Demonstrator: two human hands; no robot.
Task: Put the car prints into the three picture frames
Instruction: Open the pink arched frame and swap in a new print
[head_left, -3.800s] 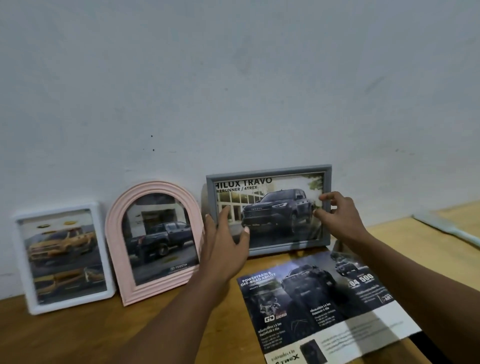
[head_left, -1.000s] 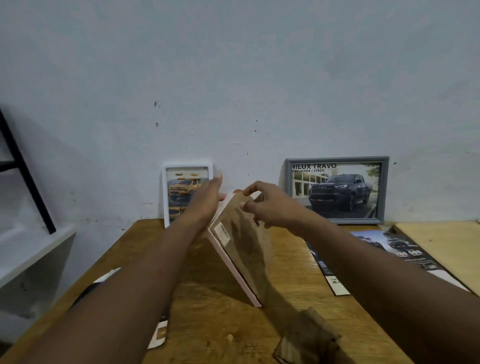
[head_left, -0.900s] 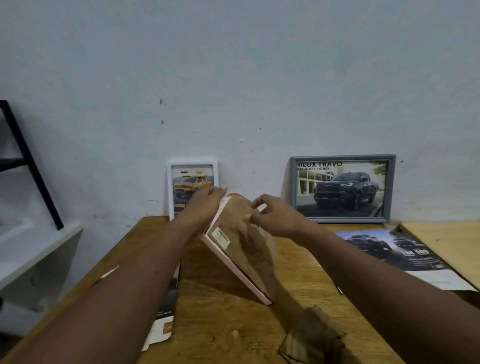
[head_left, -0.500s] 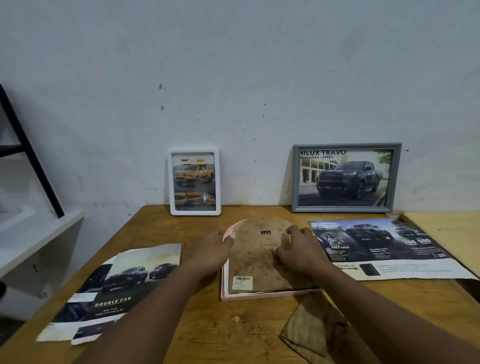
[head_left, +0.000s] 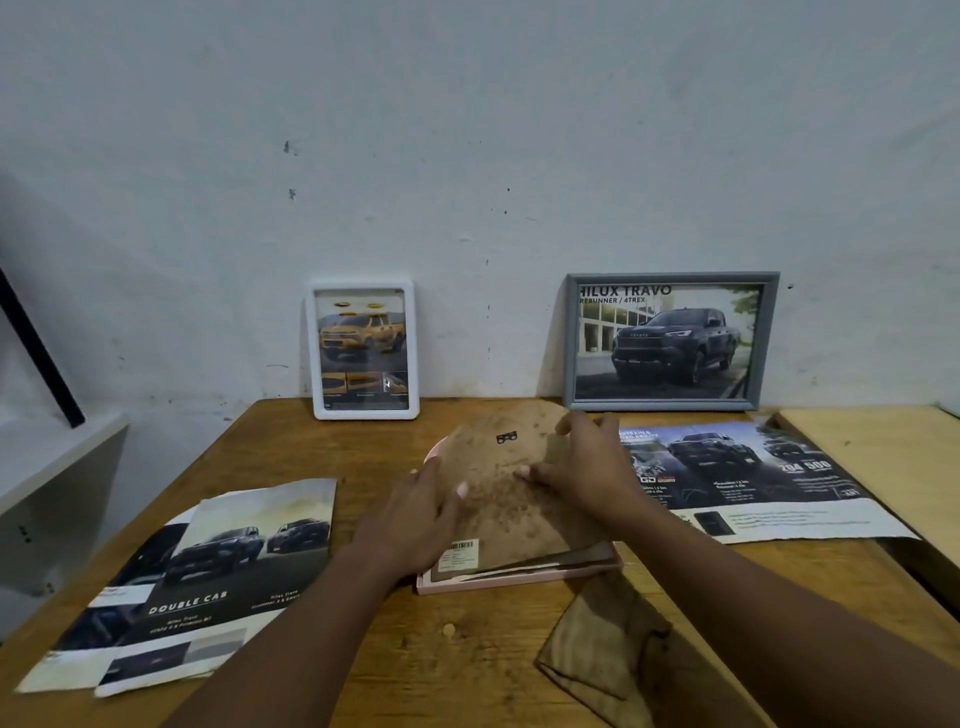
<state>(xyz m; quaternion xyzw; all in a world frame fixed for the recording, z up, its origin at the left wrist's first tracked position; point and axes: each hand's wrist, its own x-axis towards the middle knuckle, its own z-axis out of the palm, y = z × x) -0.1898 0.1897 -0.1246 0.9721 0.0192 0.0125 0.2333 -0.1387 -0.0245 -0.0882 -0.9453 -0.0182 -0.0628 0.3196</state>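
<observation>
Lying face down in the middle of the wooden table (head_left: 332, 447), the pink arched frame (head_left: 519, 581) shows only its rim beneath a stained brown backing board (head_left: 498, 501) with a barcode label (head_left: 460, 553) at its near left corner. The board's near right edge sits raised off the rim. The left hand (head_left: 415, 514) rests flat on the board, fingers together. The right hand (head_left: 582, 467) grips its right edge, thumb on top, fingers curled over.

My left forearm (head_left: 311, 634) and right forearm (head_left: 753, 597) were bare from the bottom edge of the frame up to the wrists. My left hand (head_left: 415, 514) and right hand (head_left: 587, 467), near the centre, were bare too, with a few fingernails showing.
</observation>
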